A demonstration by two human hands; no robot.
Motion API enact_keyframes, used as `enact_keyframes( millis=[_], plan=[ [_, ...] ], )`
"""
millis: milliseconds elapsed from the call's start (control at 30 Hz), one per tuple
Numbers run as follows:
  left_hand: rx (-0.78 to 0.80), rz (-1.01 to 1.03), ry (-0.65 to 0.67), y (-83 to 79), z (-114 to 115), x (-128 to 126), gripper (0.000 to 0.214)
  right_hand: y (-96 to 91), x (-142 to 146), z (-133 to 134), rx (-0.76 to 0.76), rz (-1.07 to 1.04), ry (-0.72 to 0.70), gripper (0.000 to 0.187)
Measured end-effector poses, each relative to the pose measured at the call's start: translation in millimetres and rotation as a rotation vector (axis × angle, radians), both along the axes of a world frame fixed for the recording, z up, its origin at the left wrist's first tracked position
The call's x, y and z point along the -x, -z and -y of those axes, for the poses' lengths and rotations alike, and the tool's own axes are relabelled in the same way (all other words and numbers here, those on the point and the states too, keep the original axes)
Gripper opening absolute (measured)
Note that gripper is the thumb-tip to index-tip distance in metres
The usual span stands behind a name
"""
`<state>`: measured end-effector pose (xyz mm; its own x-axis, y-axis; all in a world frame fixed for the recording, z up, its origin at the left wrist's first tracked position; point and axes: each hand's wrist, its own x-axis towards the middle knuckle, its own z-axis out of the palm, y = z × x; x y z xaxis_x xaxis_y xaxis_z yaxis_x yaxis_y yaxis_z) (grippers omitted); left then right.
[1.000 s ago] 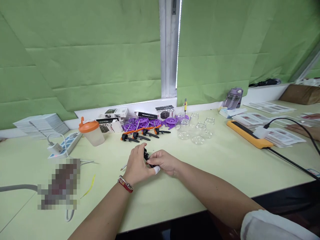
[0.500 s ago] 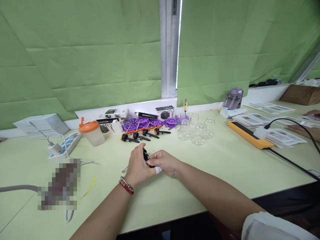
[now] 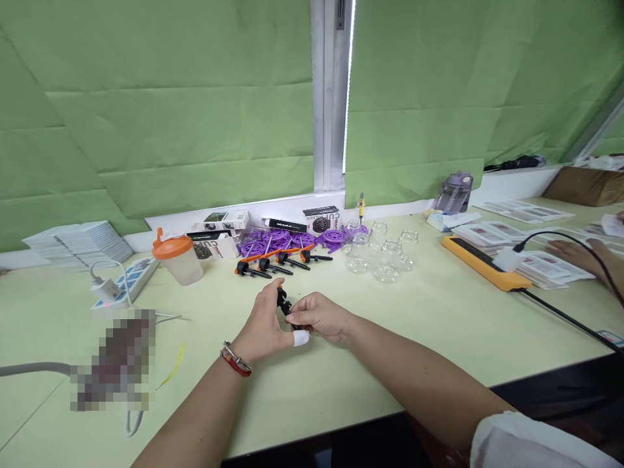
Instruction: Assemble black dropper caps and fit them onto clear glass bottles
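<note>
Above the middle of the table a black plastic part (image 3: pixel 285 303) with a bit of orange at its far end is held between both hands. My left hand (image 3: pixel 264 324) curves round its left side, fingers at the far end. The left thumb, capped in white, lies near the lower end. My right hand (image 3: pixel 319 317) pinches the near end between thumb and fingers. Just beyond lie several similar black parts (image 3: pixel 287 260) in a row with an orange strip (image 3: pixel 279 251). Purple plastic wheels (image 3: pixel 263 244) are heaped behind them.
Clear cups (image 3: pixel 386 270) stand right of the purple pieces. A shaker bottle (image 3: pixel 180 257) with an orange lid and a power strip (image 3: pixel 129 283) are at left. An orange power strip (image 3: pixel 487 263) lies at right, beside printed sheets and another person's hand (image 3: pixel 575 257).
My left hand has shifted slightly left and loosened, showing more of the black part. My right hand keeps its pinch. The other person's hand at right has moved.
</note>
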<state>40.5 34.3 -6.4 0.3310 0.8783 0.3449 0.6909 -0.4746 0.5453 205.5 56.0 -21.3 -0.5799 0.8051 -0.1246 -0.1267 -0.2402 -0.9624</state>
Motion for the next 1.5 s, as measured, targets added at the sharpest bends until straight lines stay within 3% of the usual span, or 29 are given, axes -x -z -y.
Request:
enact_keyframes(
  millis=[267, 433, 533, 600, 667, 800, 967, 1367, 1500],
  plan=[
    [0.022, 0.006, -0.116, -3.1, 2, -4, 0.098, -0.9, -2, 0, 0.047, -0.018, -0.003, 0.039],
    [0.194, 0.178, -0.073, -8.4, 5, -4, 0.087, -4.4, -11, -9, -0.012, 0.011, -0.107, 0.044],
    [0.328, 0.328, 0.000, -11.7, 5, -1, 0.079, -0.9, -21, -24, -0.078, 0.078, 0.068, 0.040],
    [0.446, 0.450, 0.030, -14.1, 6, 3, 0.072, 5.8, -29, -35, -0.186, 0.202, 0.296, 0.028],
    [0.580, 0.591, 0.057, -16.3, 6, 8, 0.062, 14.8, -36, -46, -0.362, 0.433, 0.418, 0.016],
    [0.836, 0.782, 0.078, -18.2, 4, 14, 0.046, 30.2, -35, -59, -0.702, 0.767, 0.359, 0.022],
    [1.052, 0.792, 0.054, -14.8, -3, 16, 0.045, 34.7, -17, -67, -0.857, 0.941, 0.282, 0.023],
    [1.117, 0.761, 0.140, -12.5, -13, 21, 0.043, 26.6, -13, -65, -0.851, 0.937, 0.220, 0.009],
    [1.111, 0.753, 0.128, -11.9, -14, 20, 0.042, 17.1, -12, -57, -0.754, 0.613, 0.227, 0.006]
  ],
)
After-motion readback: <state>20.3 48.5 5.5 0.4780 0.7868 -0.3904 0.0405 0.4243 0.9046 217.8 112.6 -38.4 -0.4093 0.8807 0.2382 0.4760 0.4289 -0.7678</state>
